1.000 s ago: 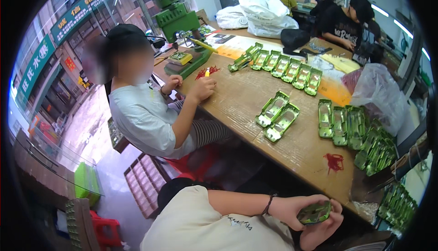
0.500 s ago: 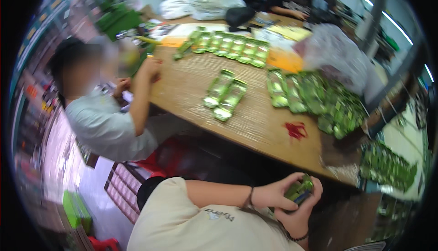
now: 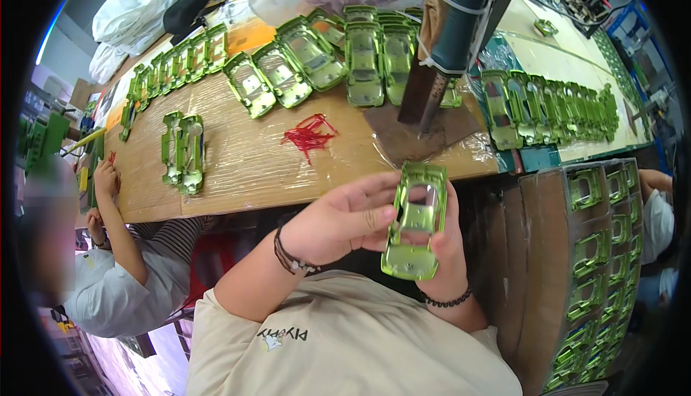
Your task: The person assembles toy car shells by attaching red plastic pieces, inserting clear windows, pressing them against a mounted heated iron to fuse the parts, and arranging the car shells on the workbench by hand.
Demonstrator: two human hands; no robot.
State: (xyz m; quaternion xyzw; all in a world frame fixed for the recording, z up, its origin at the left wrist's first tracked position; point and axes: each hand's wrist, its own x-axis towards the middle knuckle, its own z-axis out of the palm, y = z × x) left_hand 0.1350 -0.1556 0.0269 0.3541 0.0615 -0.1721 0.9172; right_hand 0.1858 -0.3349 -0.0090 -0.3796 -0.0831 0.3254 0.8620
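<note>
A shiny green toy car body shell (image 3: 417,217), with window openings in its roof, is held upright in front of my chest. My left hand (image 3: 345,219) pinches its left edge, thumb in front and fingers partly behind. Around its right side and back curls my right hand (image 3: 450,241), whose fingers are partly hidden by the shell. Beyond my hands, on the wrapped tabletop (image 3: 245,165), lies a small heap of red strips (image 3: 309,137). Two more green shells (image 3: 183,153) stand side by side farther left.
Rows of green shells (image 3: 284,75) line the table's far side, beside a metal post (image 3: 450,29). More shells stand on a right-hand table (image 3: 551,111) and in a compartmented tray (image 3: 597,237). A co-worker's arm (image 3: 119,209) rests at the left edge.
My view has swung to the right, bringing the post and the tray of shells into sight. The shell in my hands is now turned so its roof faces me.
</note>
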